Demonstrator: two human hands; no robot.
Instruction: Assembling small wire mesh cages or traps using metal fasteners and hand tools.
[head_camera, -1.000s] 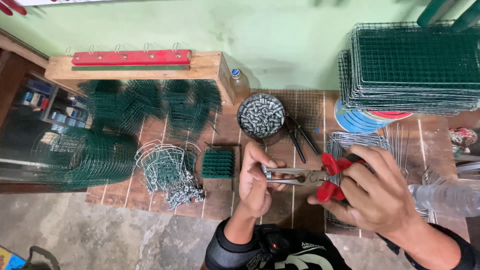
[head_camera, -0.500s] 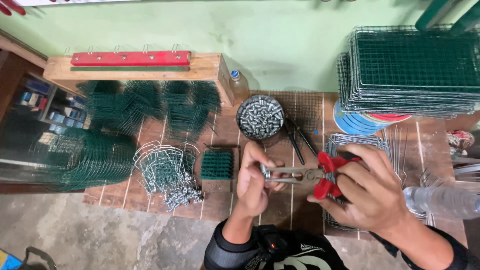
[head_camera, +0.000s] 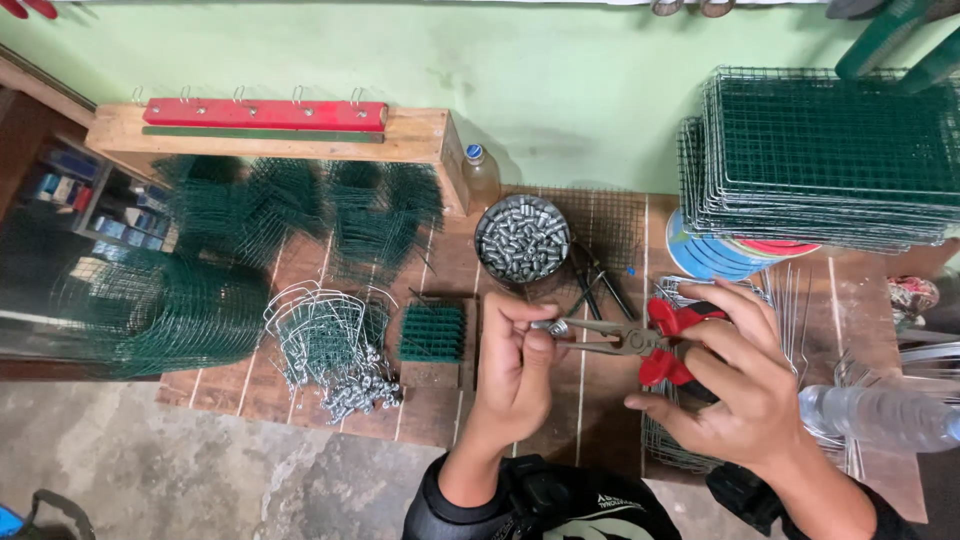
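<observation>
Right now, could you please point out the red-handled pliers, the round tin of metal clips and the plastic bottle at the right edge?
red-handled pliers (head_camera: 668, 320), head view, on the upper red handle.
round tin of metal clips (head_camera: 522, 238), head view, on the clips at its middle.
plastic bottle (head_camera: 880, 417), head view, on its clear body.

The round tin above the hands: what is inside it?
The round tin is filled with small silvery metal clips, heaped close to its rim. Only the top layer shows; the tin's bottom and how deep the pile goes are covered.
</observation>
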